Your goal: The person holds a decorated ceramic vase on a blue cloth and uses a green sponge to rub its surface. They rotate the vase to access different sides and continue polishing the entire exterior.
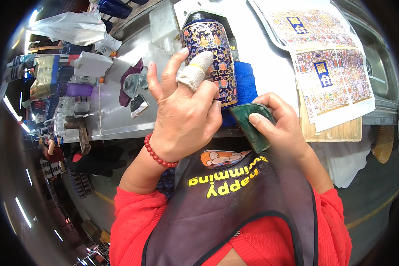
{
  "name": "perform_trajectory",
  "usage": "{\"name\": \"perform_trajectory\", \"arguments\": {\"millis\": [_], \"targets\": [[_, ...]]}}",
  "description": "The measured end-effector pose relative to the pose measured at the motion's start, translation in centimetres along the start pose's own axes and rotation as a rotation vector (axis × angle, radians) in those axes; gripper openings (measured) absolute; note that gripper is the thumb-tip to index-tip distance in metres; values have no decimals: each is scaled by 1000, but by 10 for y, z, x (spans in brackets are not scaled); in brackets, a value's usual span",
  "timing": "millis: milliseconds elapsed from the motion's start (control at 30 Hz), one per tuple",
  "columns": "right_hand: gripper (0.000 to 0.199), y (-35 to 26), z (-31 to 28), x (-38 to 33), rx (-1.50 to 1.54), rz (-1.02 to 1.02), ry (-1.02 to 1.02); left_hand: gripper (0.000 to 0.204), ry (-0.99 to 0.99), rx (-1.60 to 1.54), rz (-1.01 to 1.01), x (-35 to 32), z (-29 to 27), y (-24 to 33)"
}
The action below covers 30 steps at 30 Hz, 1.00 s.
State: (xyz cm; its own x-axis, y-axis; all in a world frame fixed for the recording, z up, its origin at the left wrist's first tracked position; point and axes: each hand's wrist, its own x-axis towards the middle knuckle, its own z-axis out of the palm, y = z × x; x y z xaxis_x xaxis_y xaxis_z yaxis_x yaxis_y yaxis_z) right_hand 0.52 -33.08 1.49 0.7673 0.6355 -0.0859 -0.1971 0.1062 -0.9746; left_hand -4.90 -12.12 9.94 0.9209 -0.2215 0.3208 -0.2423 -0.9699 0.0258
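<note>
A dark blue bottle [208,53] with a dense gold and coloured floral pattern lies on its side, its dark neck pointing away from me. My left hand [184,104] is over its left side with fingers apart. One finger, wrapped in white cloth [195,73] with a yellow band, rests against the patterned surface; the others appear to grip nothing. Between the thumb and fingers of my right hand [281,126] is a flat dark green scraper [252,126], held just off the bottle's near end. Under and beside the bottle lies a blue cloth [245,82].
Printed pattern sheets [334,84] lie over a wooden board [337,131] at right, near a metal sink [381,66]. Left on the metal table [115,117] are a purple cloth [129,82], clear round pieces [132,85] and a clear glass bottle [162,26].
</note>
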Motion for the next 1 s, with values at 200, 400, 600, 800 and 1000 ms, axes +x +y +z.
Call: {"name": "perform_trajectory", "arguments": {"millis": [200,400,600,800,1000], "targets": [[16,-3,4,2,-63,-31,-3,14,76,-94,-49,-12,6,-4],[15,-7,6,3,-107,12,28,12,132,-97,-65,-23,13,-3],[14,-11,8,3,-57,32,13,13,120,-89,-68,-22,12,-2],[13,-14,8,3,-35,10,16,15,172,-131,-60,-29,17,0],[13,-17,8,4,-57,129,32,22,279,-162,-87,-44,27,0]]}}
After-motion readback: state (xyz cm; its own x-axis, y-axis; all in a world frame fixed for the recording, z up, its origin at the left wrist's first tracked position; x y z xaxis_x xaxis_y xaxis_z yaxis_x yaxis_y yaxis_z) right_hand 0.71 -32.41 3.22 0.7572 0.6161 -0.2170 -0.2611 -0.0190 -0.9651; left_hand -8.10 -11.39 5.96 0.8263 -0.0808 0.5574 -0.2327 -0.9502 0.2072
